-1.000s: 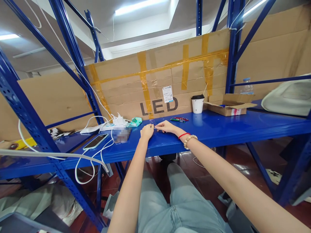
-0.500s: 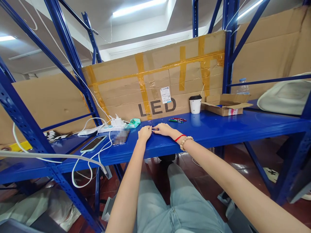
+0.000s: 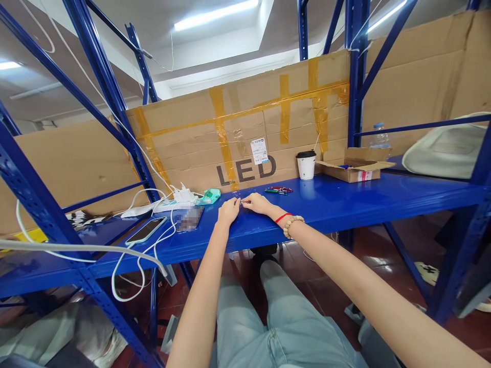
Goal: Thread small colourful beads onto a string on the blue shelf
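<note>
In the head view, several pens (image 3: 279, 190) lie just beyond the right hand (image 3: 258, 203), with a lidded paper cup (image 3: 306, 165) and an open cardboard box (image 3: 356, 171) farther right. Left of the hands are a green packet (image 3: 209, 196), a power strip (image 3: 169, 205) with white plugs, a blurred-out item (image 3: 191, 219) and a smartphone (image 3: 146, 231); a thick white cable (image 3: 95, 247) crosses the left foreground. Between the 2 hands, above the tabletop (image 3: 330, 207), is a small thin piece (image 3: 241, 202), mostly hidden by fingers: the left hand (image 3: 229, 210) and right hand are each pinched on it, fingertips nearly meeting. The tabletop sits within a blue rack under tube lights (image 3: 217, 14). It is glossy blue and reflects the cup; behind it, a creased cardboard panel (image 3: 184, 145) printed "LED" carries shiny brown tape. The right wrist wears a red cord (image 3: 283, 217) and round pale beads (image 3: 293, 225).
</note>
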`<act>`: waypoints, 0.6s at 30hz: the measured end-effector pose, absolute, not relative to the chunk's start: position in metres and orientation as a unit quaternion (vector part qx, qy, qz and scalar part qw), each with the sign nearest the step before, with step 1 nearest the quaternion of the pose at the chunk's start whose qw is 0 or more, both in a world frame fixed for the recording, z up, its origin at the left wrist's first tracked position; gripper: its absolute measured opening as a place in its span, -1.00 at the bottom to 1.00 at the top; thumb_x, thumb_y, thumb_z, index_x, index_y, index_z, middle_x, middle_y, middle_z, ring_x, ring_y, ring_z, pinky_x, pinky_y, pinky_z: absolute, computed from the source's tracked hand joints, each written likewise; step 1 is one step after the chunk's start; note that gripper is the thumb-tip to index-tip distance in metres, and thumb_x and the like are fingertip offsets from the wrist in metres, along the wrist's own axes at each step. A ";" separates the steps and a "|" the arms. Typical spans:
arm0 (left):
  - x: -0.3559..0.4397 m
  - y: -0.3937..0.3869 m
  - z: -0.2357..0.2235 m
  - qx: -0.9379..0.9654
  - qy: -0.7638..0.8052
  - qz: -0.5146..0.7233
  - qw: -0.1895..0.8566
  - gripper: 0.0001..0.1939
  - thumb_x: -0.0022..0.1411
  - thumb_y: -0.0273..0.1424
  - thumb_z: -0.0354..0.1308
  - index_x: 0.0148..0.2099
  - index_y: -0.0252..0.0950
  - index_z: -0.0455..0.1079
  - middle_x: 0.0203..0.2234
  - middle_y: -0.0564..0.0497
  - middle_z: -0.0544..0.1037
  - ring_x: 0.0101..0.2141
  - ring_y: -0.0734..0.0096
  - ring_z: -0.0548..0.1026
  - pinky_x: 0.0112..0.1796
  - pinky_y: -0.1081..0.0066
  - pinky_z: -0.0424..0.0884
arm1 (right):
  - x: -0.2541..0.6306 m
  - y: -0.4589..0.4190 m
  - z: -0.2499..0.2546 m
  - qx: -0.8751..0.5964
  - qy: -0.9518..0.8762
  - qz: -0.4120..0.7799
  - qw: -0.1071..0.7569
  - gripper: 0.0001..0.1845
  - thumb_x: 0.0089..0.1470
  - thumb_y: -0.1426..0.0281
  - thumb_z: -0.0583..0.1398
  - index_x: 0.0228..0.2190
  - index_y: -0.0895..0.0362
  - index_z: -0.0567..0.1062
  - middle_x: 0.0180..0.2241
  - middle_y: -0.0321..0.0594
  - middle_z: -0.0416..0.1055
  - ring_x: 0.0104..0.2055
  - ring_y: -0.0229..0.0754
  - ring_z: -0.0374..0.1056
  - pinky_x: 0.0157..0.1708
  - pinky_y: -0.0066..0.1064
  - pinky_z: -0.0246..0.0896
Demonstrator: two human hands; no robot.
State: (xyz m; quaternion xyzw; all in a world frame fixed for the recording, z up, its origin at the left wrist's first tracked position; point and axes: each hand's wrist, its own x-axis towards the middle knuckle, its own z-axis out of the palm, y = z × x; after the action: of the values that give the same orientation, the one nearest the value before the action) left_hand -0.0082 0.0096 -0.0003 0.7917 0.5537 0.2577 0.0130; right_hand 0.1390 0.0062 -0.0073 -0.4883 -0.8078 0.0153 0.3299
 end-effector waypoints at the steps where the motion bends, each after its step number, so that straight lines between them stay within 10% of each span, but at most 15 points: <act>1: -0.008 0.010 0.000 0.791 0.553 0.263 0.015 -0.60 0.29 -0.19 -0.28 -0.17 -0.20 0.35 -0.15 -0.08 0.51 -0.09 0.17 0.42 -0.16 0.25 0.31 | 0.139 0.007 -0.007 -0.491 -0.802 0.014 0.339 -0.66 0.08 0.25 0.05 -0.49 0.17 0.53 -0.52 -0.21 0.44 -0.49 -0.28 0.19 -0.47 -0.47 -0.07; 18: -0.007 0.010 0.000 0.803 0.523 0.281 0.054 -0.65 0.28 -0.14 -0.24 -0.21 -0.15 0.31 -0.34 0.03 0.53 -0.25 0.28 0.47 -0.22 0.33 0.30 | 0.148 0.018 -0.011 -0.473 -0.769 0.031 0.429 -0.66 0.13 0.27 -0.01 -0.42 0.17 0.49 -0.44 -0.23 0.45 -0.40 -0.24 0.26 -0.39 -0.48 0.02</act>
State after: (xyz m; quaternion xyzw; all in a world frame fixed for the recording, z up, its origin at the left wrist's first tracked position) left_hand -0.0071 0.0097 0.0000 0.8027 0.5231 0.2811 0.0540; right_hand 0.1477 0.0182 -0.0115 -0.4733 -0.7688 0.0312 0.4289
